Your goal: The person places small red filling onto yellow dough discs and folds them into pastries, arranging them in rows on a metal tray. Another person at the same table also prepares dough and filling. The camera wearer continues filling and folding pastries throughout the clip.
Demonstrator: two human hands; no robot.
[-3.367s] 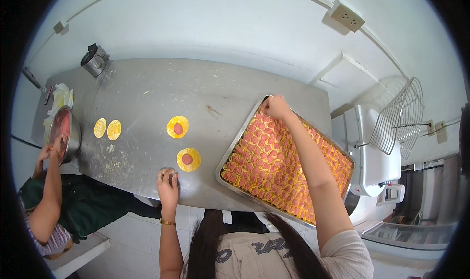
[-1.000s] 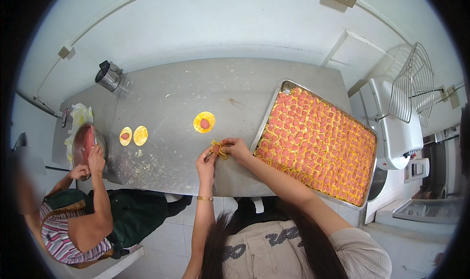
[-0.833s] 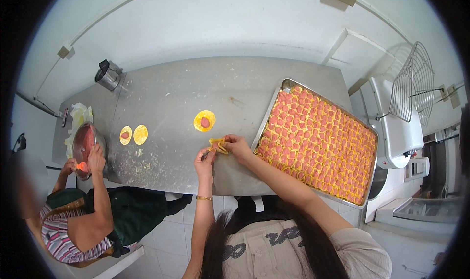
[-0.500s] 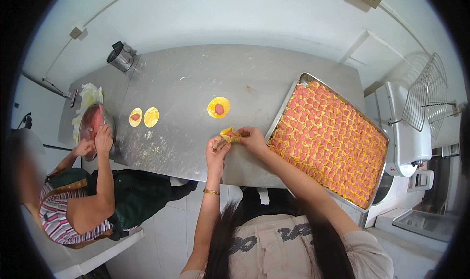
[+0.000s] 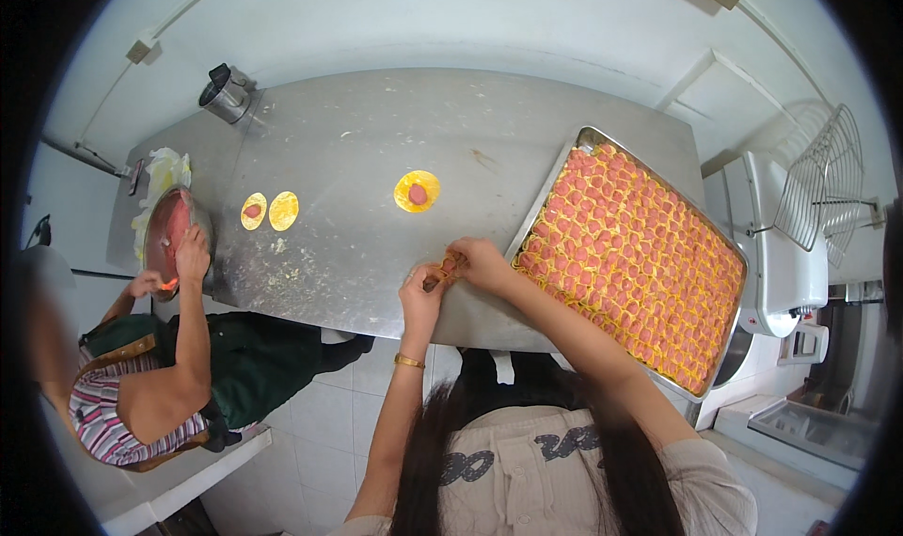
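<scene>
Dumpling (image 5: 446,269), yellow wrapper with pink filling, sits pinched between left hand (image 5: 420,293) and right hand (image 5: 482,263), above the counter (image 5: 357,150) edge beside the full tray (image 5: 585,141); its shape is mostly hidden by fingers.

a small yellow dumpling (image 5: 445,269) with pink filling is being pinched between the left hand (image 5: 421,294) and right hand (image 5: 482,263). it is hovering just above the steel table's near edge.
</scene>
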